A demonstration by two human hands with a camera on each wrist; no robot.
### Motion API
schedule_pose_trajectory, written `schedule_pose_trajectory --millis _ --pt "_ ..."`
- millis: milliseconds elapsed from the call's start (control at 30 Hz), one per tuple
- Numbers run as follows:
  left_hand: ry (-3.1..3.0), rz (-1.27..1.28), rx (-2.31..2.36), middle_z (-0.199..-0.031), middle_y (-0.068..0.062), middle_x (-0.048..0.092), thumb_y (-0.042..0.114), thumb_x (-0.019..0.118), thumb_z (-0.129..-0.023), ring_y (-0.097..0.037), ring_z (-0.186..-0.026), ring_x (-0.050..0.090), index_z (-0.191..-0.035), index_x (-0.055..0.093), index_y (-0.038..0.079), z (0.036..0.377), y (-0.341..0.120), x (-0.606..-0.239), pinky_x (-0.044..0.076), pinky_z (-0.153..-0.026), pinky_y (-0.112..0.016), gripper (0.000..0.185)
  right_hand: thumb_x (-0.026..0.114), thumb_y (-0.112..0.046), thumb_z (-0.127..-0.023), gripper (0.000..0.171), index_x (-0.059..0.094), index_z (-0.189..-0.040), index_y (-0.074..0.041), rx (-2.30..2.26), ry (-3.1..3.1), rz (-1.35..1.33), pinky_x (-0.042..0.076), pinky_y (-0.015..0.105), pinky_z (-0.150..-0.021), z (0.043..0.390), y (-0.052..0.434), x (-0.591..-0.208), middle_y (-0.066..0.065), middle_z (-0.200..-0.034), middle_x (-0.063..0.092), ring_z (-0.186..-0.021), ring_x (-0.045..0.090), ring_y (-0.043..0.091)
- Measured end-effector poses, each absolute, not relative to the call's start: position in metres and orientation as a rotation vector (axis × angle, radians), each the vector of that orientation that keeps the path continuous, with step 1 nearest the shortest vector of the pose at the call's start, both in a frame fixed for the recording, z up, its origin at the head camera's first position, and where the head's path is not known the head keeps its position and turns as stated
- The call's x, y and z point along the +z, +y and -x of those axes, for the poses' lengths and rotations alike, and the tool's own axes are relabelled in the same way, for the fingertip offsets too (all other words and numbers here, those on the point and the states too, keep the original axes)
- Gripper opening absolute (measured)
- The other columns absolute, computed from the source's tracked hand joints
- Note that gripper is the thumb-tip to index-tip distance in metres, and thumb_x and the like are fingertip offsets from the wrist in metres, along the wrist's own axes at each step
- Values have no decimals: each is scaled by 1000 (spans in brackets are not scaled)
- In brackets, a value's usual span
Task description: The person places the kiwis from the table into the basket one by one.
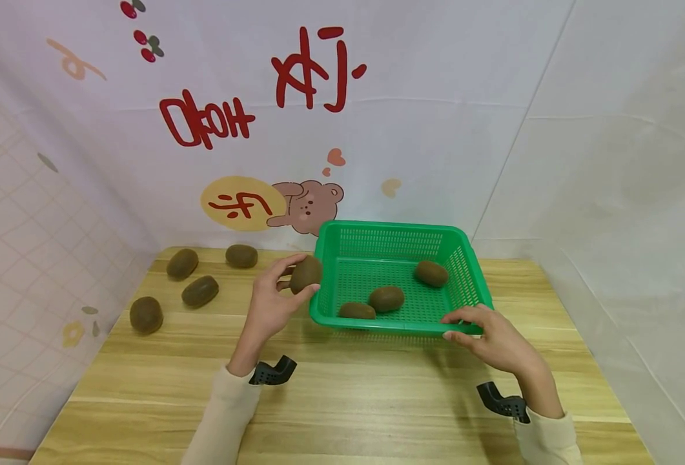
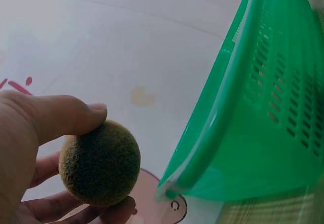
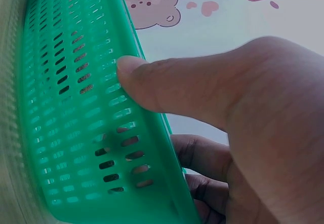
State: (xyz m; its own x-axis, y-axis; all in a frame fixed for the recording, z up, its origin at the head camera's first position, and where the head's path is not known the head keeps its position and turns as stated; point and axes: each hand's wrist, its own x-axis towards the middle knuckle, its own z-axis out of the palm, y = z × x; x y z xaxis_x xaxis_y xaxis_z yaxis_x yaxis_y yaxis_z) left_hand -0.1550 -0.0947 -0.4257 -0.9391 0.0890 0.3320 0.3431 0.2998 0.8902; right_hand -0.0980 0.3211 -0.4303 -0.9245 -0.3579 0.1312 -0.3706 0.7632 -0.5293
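Wood surface [image 1: 342, 400], white walls with bear sticker [image 1: 307, 205] behind. Green basket [image 1: 397, 327] sits far right of middle. Three kiwis [image 1: 386, 298] already inside. Left hand [image 1: 272, 303] curls fingers round one more kiwi [image 1: 305, 274], just left of basket rim. Right hand [image 1: 490, 339] pinches near basket edge, thumb on top. Four loose kiwis [image 1: 200, 290] wait on far left. About half done, I think.
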Motion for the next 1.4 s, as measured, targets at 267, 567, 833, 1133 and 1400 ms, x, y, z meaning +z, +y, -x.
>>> schedule_pose_trajectory --millis 267,567,833,1133,1400 --pt "-2336 488 -1708 -132 -9 66 13 86 -84 -29 -116 64 -138 65 15 148 -80 -425 59 -92 -48 58 78 -27 -92 19 76 -110 -30 882 -2930 -611 53 39 -82 98 320 -429 -12 -108 72 -96 55 7" --pt "-2333 544 -1692 -133 -12 64 14 85 -85 -30 -118 62 -140 62 14 146 -71 -426 58 -93 -53 59 78 -27 -92 19 76 -111 -30 897 -2933 -598 53 39 -82 97 319 -428 -9 -108 72 -97 58 18" --pt "-2400 577 -1709 -136 -17 59 19 82 -89 -41 -123 59 -145 58 17 146 -75 -425 55 -100 -54 62 78 -27 -92 19 76 -111 -29 892 -2937 -606 53 39 -83 98 319 -428 -9 -110 73 -98 59 18" --pt "-2427 492 -1606 -146 -8 57 25 81 -90 -30 -131 55 -146 56 20 150 -91 -420 53 -104 -53 62 78 -27 -92 19 77 -111 -26 895 -2932 -619 53 34 -82 98 319 -428 -3 -110 75 -96 57 12" --pt "-2441 391 -1515 -154 -4 50 31 81 -89 -27 -141 47 -153 49 25 156 -108 -419 46 -112 -52 72 78 -25 -92 22 78 -112 -18 900 -2926 -629 54 40 -84 98 319 -428 -4 -110 75 -98 60 21"
